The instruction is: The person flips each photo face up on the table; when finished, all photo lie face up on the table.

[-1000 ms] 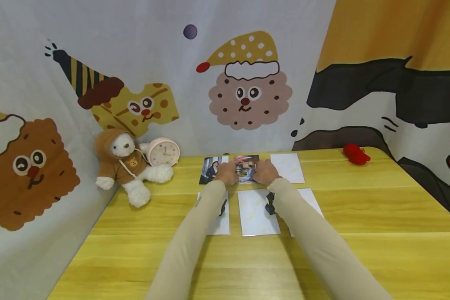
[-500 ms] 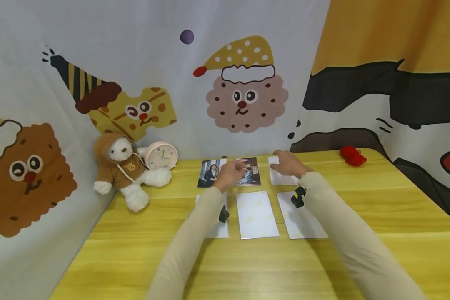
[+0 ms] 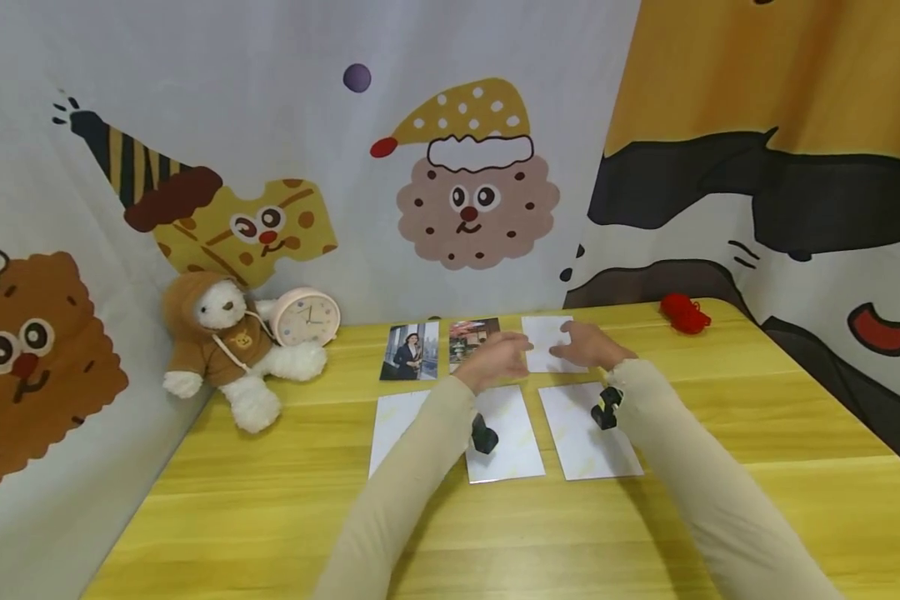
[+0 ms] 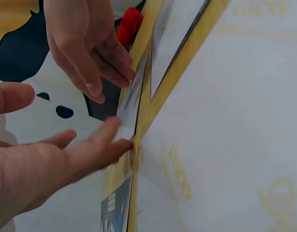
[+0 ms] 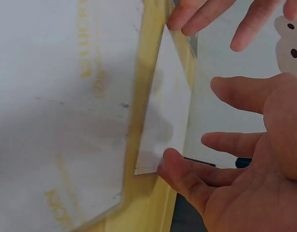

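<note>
The white sheet (image 3: 542, 343) lies flat on the desk (image 3: 270, 508), directly right of the middle photo (image 3: 465, 335). It is a thin, straight-edged rectangle, its long axis apparently running away from the person, with faint yellow marks on its pale face.

The right hand (image 3: 591, 345) is at the sheet's right side, farther right of the middle photo, fingers spread wide and tips close by the edge (whether they touch it, I cannot tell). The left hand (image 3: 498, 360) reaches across the near part of the middle photo, its fingers extended and parted, pointing towards the sheet; contact is unclear here too.

The middle photo, with its red garden scene, is partly covered by that hand. Just left of it lies the suit photo (image 3: 410, 352), showing a figure in dark clothes. Nearer the person than the middle photo is a row of three pale sheets (image 3: 513, 446), lengthwise front to back, some partly under beige sleeves (image 3: 412, 475).

Well left of the middle photo sit a round pink clock (image 3: 307, 319) and a fluffy white bear (image 3: 228, 342) in a brown hood; well right, a tangled red bundle (image 3: 684, 313). Behind it hangs a cartoon-printed cloth (image 3: 375, 250).
</note>
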The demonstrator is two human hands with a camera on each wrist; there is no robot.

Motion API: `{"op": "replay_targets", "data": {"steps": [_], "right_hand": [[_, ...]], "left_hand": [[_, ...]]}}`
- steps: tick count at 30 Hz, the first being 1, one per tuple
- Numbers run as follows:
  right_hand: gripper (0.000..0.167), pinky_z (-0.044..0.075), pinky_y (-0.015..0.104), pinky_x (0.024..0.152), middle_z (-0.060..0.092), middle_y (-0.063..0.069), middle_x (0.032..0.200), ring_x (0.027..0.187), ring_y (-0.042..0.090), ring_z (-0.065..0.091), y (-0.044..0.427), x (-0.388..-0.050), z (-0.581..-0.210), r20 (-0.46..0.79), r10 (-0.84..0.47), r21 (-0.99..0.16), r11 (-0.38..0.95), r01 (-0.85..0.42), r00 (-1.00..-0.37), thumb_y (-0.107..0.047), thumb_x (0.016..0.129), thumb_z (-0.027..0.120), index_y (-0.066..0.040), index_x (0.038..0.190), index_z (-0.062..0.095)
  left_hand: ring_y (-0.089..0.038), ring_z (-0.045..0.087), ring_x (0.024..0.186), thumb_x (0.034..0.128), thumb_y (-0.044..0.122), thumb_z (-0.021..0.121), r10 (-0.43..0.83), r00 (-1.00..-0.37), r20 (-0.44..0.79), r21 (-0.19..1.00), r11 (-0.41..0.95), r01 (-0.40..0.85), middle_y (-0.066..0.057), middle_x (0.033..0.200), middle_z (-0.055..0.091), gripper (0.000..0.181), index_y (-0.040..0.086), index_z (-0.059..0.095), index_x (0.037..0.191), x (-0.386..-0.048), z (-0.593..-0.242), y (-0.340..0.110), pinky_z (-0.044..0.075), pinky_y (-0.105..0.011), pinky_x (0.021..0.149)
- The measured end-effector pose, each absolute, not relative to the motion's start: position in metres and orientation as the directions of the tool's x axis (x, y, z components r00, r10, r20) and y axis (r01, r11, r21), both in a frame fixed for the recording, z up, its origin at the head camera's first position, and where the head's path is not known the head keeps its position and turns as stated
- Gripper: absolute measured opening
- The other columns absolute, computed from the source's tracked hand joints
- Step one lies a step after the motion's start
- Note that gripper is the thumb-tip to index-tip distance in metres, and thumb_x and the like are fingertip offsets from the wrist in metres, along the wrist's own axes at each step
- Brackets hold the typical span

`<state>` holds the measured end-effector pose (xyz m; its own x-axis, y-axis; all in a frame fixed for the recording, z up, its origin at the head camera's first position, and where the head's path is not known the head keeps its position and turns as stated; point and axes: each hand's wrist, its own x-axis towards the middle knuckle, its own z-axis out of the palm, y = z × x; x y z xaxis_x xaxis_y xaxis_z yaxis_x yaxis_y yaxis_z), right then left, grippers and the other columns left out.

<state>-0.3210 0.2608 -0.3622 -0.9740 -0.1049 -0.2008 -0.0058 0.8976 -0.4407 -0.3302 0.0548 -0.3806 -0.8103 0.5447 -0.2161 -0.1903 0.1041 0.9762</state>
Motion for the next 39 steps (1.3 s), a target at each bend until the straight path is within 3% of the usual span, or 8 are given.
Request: {"op": "replay_targets", "data": {"steps": [13,18,24,28,30,33,36,39], "right_hand": [[0.083,0.032,0.062,0.118,0.032,0.035,0.156,0.143,0.051,0.035,0.255,-0.324,-0.372,-0.2,-0.076,-0.396,0.918,0.01,-0.977,-0.038,0.099,0.057,0.009,0.156,0.019],[0.082,0.03,0.063,0.119,0.032,0.033,0.157,0.144,0.051,0.034,0.25,-0.324,-0.371,-0.182,-0.062,-0.404,0.914,0.017,-0.981,-0.039,0.099,0.058,0.003,0.158,0.019],[0.067,0.027,0.064,0.12,0.031,0.031,0.159,0.145,0.05,0.033,0.249,-0.324,-0.371,-0.147,-0.139,-0.503,0.863,-0.047,-0.979,-0.033,0.103,0.05,-0.008,0.16,0.024],[0.063,0.043,0.059,0.109,0.043,0.029,0.15,0.125,0.043,0.05,0.252,-0.325,-0.37,-0.148,-0.182,-0.619,0.783,-0.052,-0.972,-0.028,0.104,0.049,-0.017,0.161,0.024],[0.063,0.052,0.048,0.095,0.051,0.027,0.137,0.109,0.035,0.055,0.252,-0.325,-0.37,-0.16,-0.19,-0.661,0.75,-0.038,-0.969,-0.027,0.104,0.051,-0.021,0.161,0.024],[0.063,0.049,0.033,0.078,0.054,0.022,0.119,0.093,0.025,0.054,0.253,-0.326,-0.369,-0.17,-0.208,-0.705,0.708,-0.029,-0.963,-0.025,0.105,0.05,-0.021,0.161,0.023],[0.062,0.049,0.032,0.077,0.054,0.022,0.119,0.092,0.024,0.054,0.253,-0.323,-0.366,-0.167,-0.218,-0.754,0.657,-0.018,-0.961,-0.024,0.105,0.049,-0.021,0.161,0.023],[0.061,0.054,0.044,0.092,0.052,0.025,0.132,0.107,0.033,0.057,0.255,-0.321,-0.363,-0.142,-0.248,-0.817,0.576,-0.028,-0.958,-0.025,0.106,0.049,-0.02,0.161,0.024]], "left_hand": [[-0.042,0.042,0.14,0.099,0.016,0.053,0.414,-0.882,-0.227,0.961,-0.053,-0.272,-0.015,0.156,0.038,0.055,0.005,0.039,0.151,-0.328,-0.374,0.071,0.048,-0.047,0.111],[-0.029,0.055,0.117,0.0969,0.007,0.051,0.352,-0.91,-0.217,0.952,-0.13,-0.278,-0.025,0.146,0.045,0.052,-0.002,0.043,0.148,-0.331,-0.375,0.08,0.05,-0.043,0.108],[-0.011,0.056,0.077,0.0984,-0.003,0.046,0.311,-0.932,-0.188,0.947,-0.195,-0.256,-0.016,0.106,0.061,0.045,-0.008,0.047,0.143,-0.336,-0.38,0.084,0.053,-0.022,0.077],[-0.008,0.053,0.071,0.0982,-0.006,0.045,0.333,-0.933,-0.138,0.958,-0.195,-0.211,-0.008,0.092,0.057,0.045,-0.007,0.048,0.143,-0.337,-0.38,0.085,0.047,-0.013,0.062],[-0.008,0.052,0.069,0.0958,-0.008,0.046,0.34,-0.932,-0.126,0.962,-0.189,-0.199,-0.008,0.092,0.058,0.047,-0.005,0.049,0.143,-0.338,-0.38,0.085,0.046,-0.014,0.061],[-0.01,0.055,0.072,0.0935,-0.01,0.049,0.352,-0.928,-0.12,0.967,-0.169,-0.189,-0.009,0.103,0.062,0.051,0.002,0.051,0.143,-0.339,-0.382,0.084,0.048,-0.018,0.065],[-0.012,0.06,0.081,0.0955,-0.008,0.053,0.375,-0.92,-0.115,0.975,-0.137,-0.177,-0.012,0.121,0.063,0.054,0.011,0.05,0.146,-0.339,-0.385,0.082,0.053,-0.024,0.077],[-0.019,0.066,0.1,0.0983,-0.001,0.056,0.391,-0.914,-0.103,0.978,-0.128,-0.165,-0.013,0.133,0.06,0.053,0.022,0.051,0.146,-0.339,-0.385,0.08,0.056,-0.035,0.093]]}}
